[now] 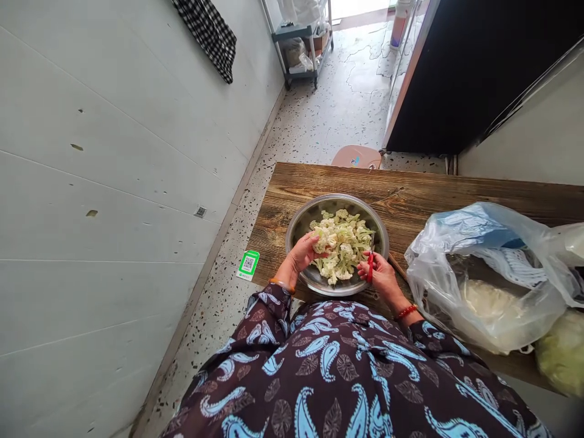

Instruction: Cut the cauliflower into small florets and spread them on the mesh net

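A wide metal bowl [382, 228] stands on the wooden table near its left end, heaped with cut cauliflower florets [344, 243]. Over the bowl's left side, my left hand [302, 252] has its fingers closed around a cauliflower piece [325, 236]. My right hand [381, 275] grips red-handled scissors [370, 266] at the bowl's right rim, blades pointing away from me over the florets. Whether the blades are apart is too small to tell.
To the right on the wooden table [314, 176] lies a large clear plastic bag [438, 267] with pale contents, beside a greenish wrapped vegetable [563, 353]. A QR-code card [249, 265] sits at the left edge. Beyond are a pink stool [356, 157] and a wheeled cart [298, 36].
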The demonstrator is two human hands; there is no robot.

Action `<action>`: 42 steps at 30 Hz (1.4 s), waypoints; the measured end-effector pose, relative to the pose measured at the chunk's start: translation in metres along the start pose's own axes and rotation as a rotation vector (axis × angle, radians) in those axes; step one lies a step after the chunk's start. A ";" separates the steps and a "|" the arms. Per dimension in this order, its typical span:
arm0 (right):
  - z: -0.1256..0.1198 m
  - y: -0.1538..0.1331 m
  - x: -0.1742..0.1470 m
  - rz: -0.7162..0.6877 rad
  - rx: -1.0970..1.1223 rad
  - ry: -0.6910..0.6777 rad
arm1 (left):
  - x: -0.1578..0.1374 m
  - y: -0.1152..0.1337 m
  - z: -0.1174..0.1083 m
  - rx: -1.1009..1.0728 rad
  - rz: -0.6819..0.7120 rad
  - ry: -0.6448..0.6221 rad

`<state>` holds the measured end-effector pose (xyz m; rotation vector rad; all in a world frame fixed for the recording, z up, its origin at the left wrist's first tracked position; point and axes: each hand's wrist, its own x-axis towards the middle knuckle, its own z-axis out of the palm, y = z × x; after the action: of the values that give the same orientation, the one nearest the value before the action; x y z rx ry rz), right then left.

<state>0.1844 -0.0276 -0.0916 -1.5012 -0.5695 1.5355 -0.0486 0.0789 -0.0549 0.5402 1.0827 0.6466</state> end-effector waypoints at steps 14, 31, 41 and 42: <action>0.012 -0.016 -0.005 -0.133 -0.016 0.005 | -0.015 -0.004 0.007 -0.236 -0.040 -0.011; 0.042 -0.066 -0.013 -0.391 -0.072 -0.153 | -0.039 -0.007 0.041 -0.406 -0.087 -0.214; 0.048 -0.082 -0.027 -0.342 0.034 -0.035 | -0.038 -0.016 0.040 -0.187 -0.082 -0.121; 0.048 -0.083 -0.027 -0.339 0.041 -0.023 | -0.038 -0.017 0.039 -0.116 -0.073 -0.056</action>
<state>0.1575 0.0036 -0.0005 -1.2813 -0.7589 1.2937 -0.0208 0.0363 -0.0280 0.4141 1.0012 0.6223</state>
